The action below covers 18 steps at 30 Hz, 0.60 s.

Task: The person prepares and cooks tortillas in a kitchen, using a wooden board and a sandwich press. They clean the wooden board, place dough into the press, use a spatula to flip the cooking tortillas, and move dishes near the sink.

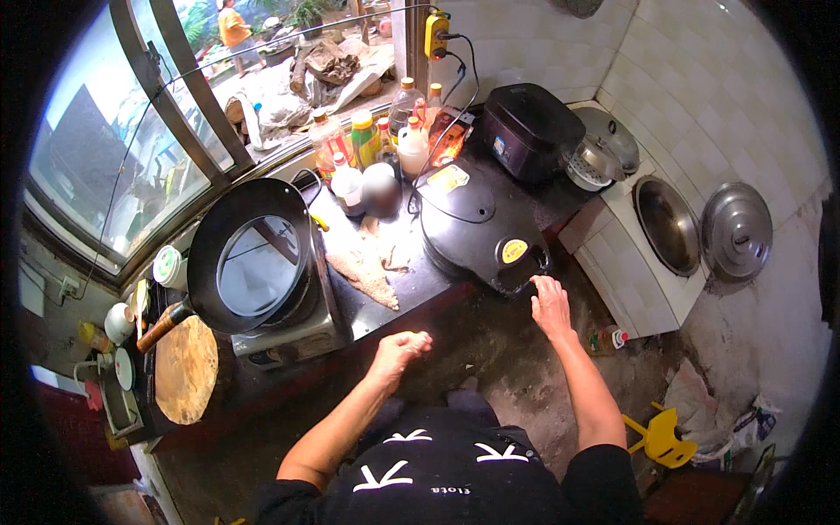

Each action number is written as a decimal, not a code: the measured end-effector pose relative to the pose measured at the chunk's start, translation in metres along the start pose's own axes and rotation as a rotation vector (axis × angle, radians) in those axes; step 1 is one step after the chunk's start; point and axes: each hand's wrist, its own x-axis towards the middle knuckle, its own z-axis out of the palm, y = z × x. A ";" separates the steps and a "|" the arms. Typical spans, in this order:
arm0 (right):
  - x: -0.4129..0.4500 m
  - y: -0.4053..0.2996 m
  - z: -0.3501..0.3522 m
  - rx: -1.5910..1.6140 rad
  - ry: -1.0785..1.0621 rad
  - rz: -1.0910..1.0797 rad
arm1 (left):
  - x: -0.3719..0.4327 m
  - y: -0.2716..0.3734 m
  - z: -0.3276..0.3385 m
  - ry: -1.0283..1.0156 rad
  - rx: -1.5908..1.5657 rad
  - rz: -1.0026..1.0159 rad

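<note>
My right hand (551,305) is at the near edge of a black round electric cooking appliance (453,230), its fingertips at or just beside the handle; whether they touch it I cannot tell. My left hand (401,354) hovers in front of the counter edge, fingers curled, and whether anything small is in it I cannot tell. Left of that appliance a tan cloth (364,266) lies crumpled on the dark counter. A black wok (203,262) with a wooden handle sits on the stove (295,348), with water or another clear liquid in it.
Sauce bottles (364,138) stand along the window. A black rice cooker (531,131) is at the back right, near a metal strainer (587,170). A round wooden chopping board (187,371) lies left. A plastic bottle (607,339) and a yellow chair (663,440) are on the right. One person (234,29) is outside.
</note>
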 end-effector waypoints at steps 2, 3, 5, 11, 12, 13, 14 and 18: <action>0.016 0.016 0.003 -0.058 -0.010 -0.144 | 0.001 -0.006 0.023 -0.016 -0.027 0.061; 0.023 0.025 0.004 -0.125 -0.019 -0.277 | 0.002 -0.009 0.033 -0.034 -0.033 0.134; 0.031 0.038 0.006 -0.133 -0.063 -0.346 | 0.007 -0.008 0.047 -0.043 -0.032 0.152; 0.053 0.056 0.006 -0.207 -0.190 -0.548 | 0.020 -0.008 0.048 0.026 -0.021 0.056; 0.057 0.060 0.008 -0.238 -0.177 -0.579 | 0.023 -0.008 0.047 0.063 -0.026 0.030; 0.060 0.058 0.013 -0.239 -0.174 -0.578 | 0.026 -0.008 0.045 0.100 -0.032 0.003; 0.062 0.055 0.020 -0.248 -0.215 -0.600 | 0.029 -0.009 0.034 0.111 -0.059 -0.007; 0.072 0.064 0.010 -0.314 -0.342 -0.705 | 0.033 -0.006 0.036 0.168 -0.096 -0.028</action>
